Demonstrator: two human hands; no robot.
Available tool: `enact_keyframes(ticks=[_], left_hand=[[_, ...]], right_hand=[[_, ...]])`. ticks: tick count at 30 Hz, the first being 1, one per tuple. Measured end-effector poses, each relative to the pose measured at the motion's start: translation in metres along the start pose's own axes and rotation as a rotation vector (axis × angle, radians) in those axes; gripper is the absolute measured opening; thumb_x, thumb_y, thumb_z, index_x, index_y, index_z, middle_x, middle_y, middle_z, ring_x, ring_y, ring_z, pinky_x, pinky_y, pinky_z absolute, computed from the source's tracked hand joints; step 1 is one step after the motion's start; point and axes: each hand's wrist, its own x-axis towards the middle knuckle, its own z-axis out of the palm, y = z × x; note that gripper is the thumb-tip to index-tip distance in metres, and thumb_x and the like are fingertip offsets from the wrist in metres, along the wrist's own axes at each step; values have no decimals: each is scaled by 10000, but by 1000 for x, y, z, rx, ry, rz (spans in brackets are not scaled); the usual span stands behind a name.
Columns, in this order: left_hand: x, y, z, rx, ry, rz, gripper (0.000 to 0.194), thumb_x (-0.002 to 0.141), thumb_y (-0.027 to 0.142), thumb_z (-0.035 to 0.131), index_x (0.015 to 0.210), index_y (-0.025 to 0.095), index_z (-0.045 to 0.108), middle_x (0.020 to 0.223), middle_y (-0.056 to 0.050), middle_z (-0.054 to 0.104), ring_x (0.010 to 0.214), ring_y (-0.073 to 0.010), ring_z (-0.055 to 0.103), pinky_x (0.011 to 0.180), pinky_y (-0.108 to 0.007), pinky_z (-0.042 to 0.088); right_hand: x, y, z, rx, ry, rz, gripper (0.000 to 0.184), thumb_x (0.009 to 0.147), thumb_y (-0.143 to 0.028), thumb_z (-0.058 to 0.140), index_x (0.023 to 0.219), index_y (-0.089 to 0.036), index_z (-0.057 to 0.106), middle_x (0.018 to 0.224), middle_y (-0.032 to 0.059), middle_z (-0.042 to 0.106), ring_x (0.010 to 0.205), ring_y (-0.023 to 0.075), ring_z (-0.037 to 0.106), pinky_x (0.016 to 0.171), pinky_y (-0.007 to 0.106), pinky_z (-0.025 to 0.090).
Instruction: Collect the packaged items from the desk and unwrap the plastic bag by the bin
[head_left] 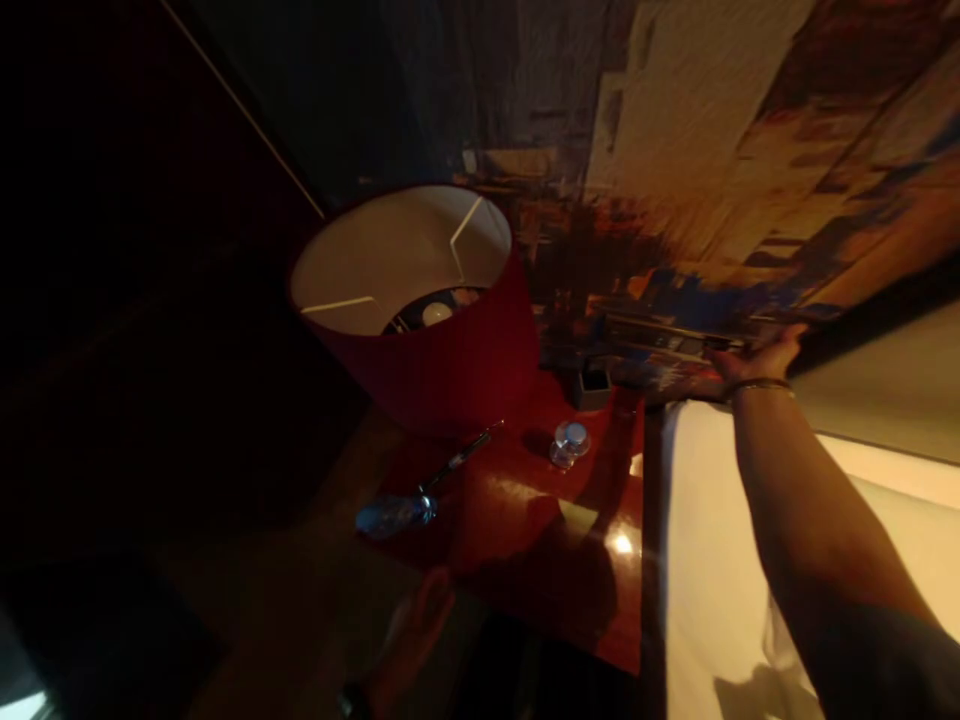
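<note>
Up at the far edge, the right hand [761, 362] reaches to the lower edge of a large painted picture [750, 180] on the wall, its fingers laid along that edge; whether they grip it cannot be told. Low in the dark, the left hand [412, 630] hangs with fingers loosely spread, holding nothing, just off the glossy red table [525, 520]. On that table stand a red lamp shade [442, 340], a glass [570, 443] and a plastic bottle [394, 515] lying down.
</note>
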Motion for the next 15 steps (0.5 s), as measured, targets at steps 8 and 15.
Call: enact_keyframes(ticks=[8,15], left_hand=[[178,70,56,321,300,100,680,851,120,583,1493,-3,395,1591,-264,352,1500,-368,317,1257,-475,237],[203,73,59,131,240,85,379,853,35,552,1219,125,592,1177,-194,651,1222,-349,565,1097,-515,380]], right_hand=[[-118,98,-18,-101,-46,252,659,636,-468,827,1236,-309,605,1516,137,522,1444,367,440,1184,576,376],[-216,203,58,-491,-521,235,778,553,-422,863,1232,-198,557,1254,145,683,1179,336,648,1144,579,417]])
